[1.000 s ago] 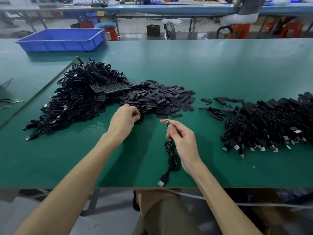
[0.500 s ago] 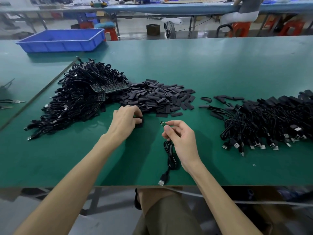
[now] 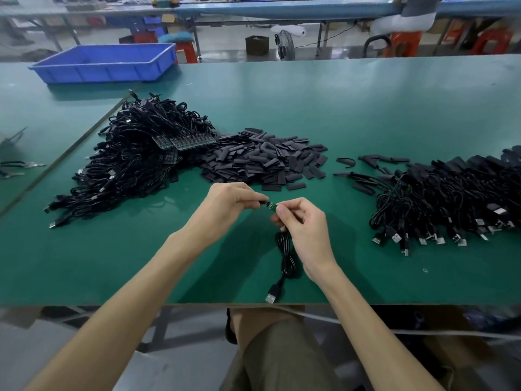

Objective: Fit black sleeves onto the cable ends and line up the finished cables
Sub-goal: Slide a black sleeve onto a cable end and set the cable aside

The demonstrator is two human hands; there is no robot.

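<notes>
Pinching sleeve (image 3: 264,203) w/ left hand (image 3: 229,205), right hand (image 3: 305,224) holding cable end (image 3: 272,206).

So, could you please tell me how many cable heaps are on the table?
2: the left heap beside the sleeves, and the right heap. One loose cable sits between them, not in a heap.

Black sleeves (image 3: 265,160), green table (image 3: 352,108), blue tray (image 3: 104,71)

Tangled cable heap (image 3: 132,165) on the table (image 3: 366,108) at left, sleeve pile (image 3: 265,162) touching its right side; cable row (image 3: 451,198) at right, well apart; tray (image 3: 107,63) behind, far left; single cable (image 3: 286,258) near the front edge, between the heaps; perhaps pliers (image 3: 19,166) at the far left edge
</notes>
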